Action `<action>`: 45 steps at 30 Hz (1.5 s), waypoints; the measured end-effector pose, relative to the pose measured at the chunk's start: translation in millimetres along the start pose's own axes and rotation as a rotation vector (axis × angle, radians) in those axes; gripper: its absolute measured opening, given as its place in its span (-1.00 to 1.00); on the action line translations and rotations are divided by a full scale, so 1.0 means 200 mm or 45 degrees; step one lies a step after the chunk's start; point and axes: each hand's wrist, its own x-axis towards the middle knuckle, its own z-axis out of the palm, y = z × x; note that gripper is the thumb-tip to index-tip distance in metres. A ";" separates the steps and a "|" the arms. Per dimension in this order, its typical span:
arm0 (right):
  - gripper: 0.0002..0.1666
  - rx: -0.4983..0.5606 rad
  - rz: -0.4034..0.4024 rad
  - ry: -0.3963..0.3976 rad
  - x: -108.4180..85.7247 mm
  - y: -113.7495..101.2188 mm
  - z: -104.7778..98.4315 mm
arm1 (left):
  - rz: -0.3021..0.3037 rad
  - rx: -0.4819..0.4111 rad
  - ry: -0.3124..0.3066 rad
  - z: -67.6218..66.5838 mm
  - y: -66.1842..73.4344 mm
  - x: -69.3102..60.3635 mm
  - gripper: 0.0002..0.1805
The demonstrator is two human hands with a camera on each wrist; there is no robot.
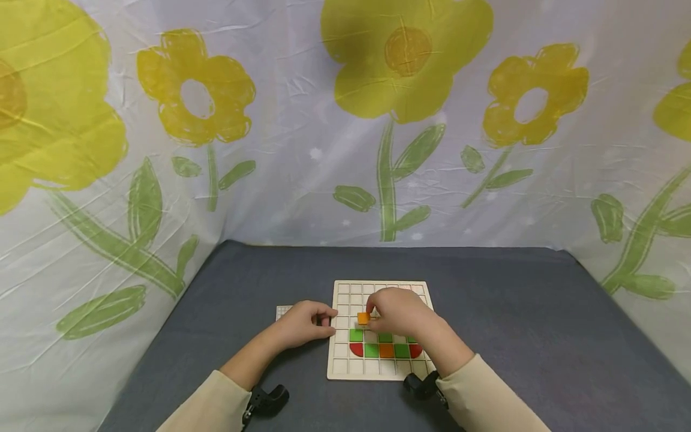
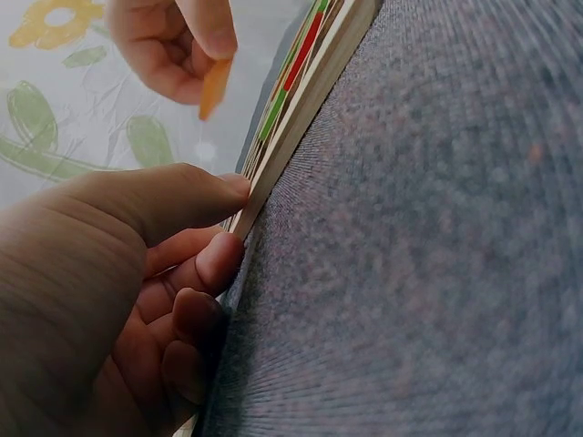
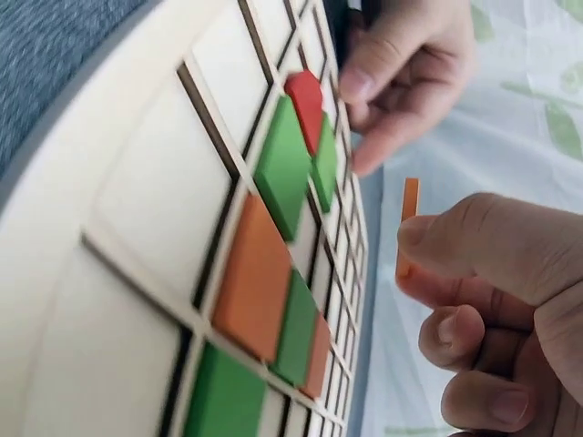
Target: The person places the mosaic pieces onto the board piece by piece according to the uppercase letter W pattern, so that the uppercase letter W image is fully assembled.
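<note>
A pale wooden grid board (image 1: 380,369) lies on the table. My left hand (image 1: 303,324) holds its left edge, the thumb (image 2: 196,193) on the upper rim and a fingertip against the side. My right hand (image 1: 399,311) pinches a thin orange square tile (image 1: 363,318) between thumb and finger. In the right wrist view this orange tile (image 3: 407,228) is raised off the board, edge-on. Flat tiles sit in the board's lower cells: an orange square (image 1: 386,350), several green squares (image 1: 371,350), and rounded red pieces (image 1: 356,349) at the row's ends. My right hand hides some cells.
A small white gridded piece (image 1: 282,311) shows partly behind my left hand. Dark grey cloth (image 1: 502,312) covers the table. A white curtain with yellow flowers (image 1: 302,180) hangs along the back and sides.
</note>
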 end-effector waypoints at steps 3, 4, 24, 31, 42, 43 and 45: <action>-0.78 -0.031 0.006 -0.008 0.02 -0.02 0.02 | 0.012 0.004 0.003 0.00 0.00 0.00 -0.65; -0.80 -0.041 0.007 -0.008 0.03 -0.03 0.03 | 0.012 0.004 0.001 0.00 0.00 0.00 -0.65; -0.80 -0.102 0.014 0.017 0.07 -0.07 0.10 | 0.021 -0.006 0.014 -0.01 0.00 0.01 -0.65; -0.77 -0.094 0.057 0.033 0.03 -0.03 0.09 | 0.074 0.006 0.017 0.00 -0.02 -0.01 -0.66; -0.73 -0.021 0.081 0.120 -0.14 0.13 0.04 | 0.029 0.018 0.016 0.00 -0.02 0.00 -0.65; -0.74 -0.017 0.083 0.133 -0.16 0.14 0.04 | 0.028 0.023 0.016 0.00 -0.01 0.00 -0.65; -0.75 -0.029 0.089 0.151 -0.19 0.17 0.03 | 0.024 0.027 0.015 0.00 -0.01 0.00 -0.66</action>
